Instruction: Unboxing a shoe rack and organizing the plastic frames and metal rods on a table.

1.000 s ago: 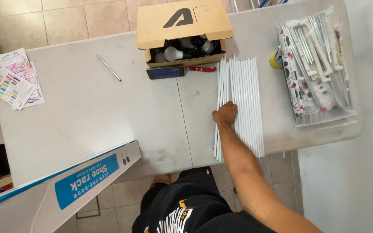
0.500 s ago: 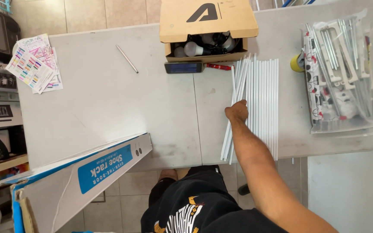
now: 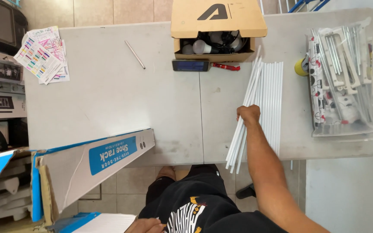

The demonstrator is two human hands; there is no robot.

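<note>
A bundle of long white rods lies on the right half of the grey table. My right hand is curled over the left side of the bundle, gripping several rods that slant away from the rest and stick out past the near table edge. Only part of my left hand shows at the bottom edge, down by my lap and next to a blue-and-white carton end; its fingers are hard to read.
An open cardboard box of dark parts stands at the far edge, with a phone and red pen before it. Also present: thin metal rod, colourful leaflets, bagged white parts, yellow tape roll, long blue-and-white carton.
Several rods under my right hand have swung out of line and now slant across the bundle. The view has drifted, showing more of the carton at the left.
</note>
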